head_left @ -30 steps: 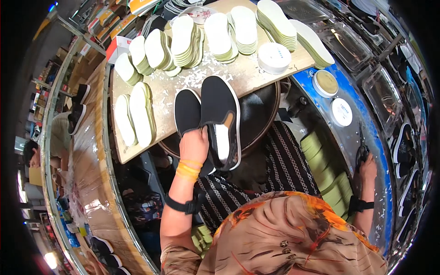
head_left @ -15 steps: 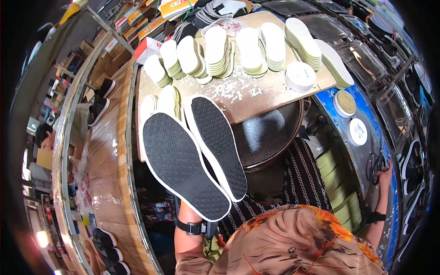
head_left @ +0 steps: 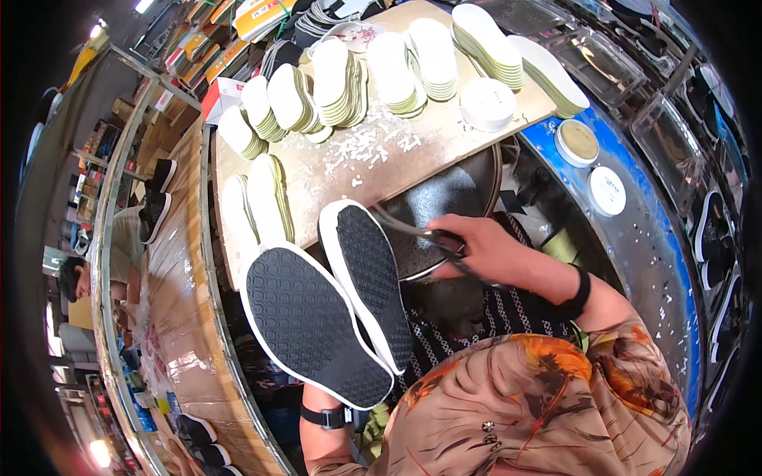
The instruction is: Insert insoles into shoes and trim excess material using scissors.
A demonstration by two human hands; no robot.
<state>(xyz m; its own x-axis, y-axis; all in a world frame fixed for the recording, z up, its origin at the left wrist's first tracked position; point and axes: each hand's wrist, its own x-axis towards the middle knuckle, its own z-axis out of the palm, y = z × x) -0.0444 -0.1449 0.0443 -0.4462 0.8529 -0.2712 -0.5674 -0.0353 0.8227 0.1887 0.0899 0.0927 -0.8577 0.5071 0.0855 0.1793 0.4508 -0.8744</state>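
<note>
A pair of shoes is held up, soles facing me: the left shoe [head_left: 305, 321] and the right shoe [head_left: 367, 274] have black patterned soles with white edges. My left forearm [head_left: 317, 428] rises behind them; the shoes hide my left hand and its fingers, but it holds the pair up. My right hand [head_left: 488, 250] is closed around the dark handles of a pair of scissors [head_left: 449, 243]. Their blades point left, beside the upper edge of the right shoe. The exact blade contact is blurred.
Stacks of white insoles [head_left: 337, 79] line a wooden board [head_left: 429, 163], with small white scraps [head_left: 357, 151] scattered over it. A round white tin [head_left: 487, 103] sits at its right edge. Beyond are a blue-edged bench [head_left: 635, 262] and, leftward, a plastic-covered table [head_left: 171, 285].
My right hand has come from the bench at the right to the shoes, bringing the scissors. The shoes sit slightly lower and nearer me. The view has shifted a little.
</note>
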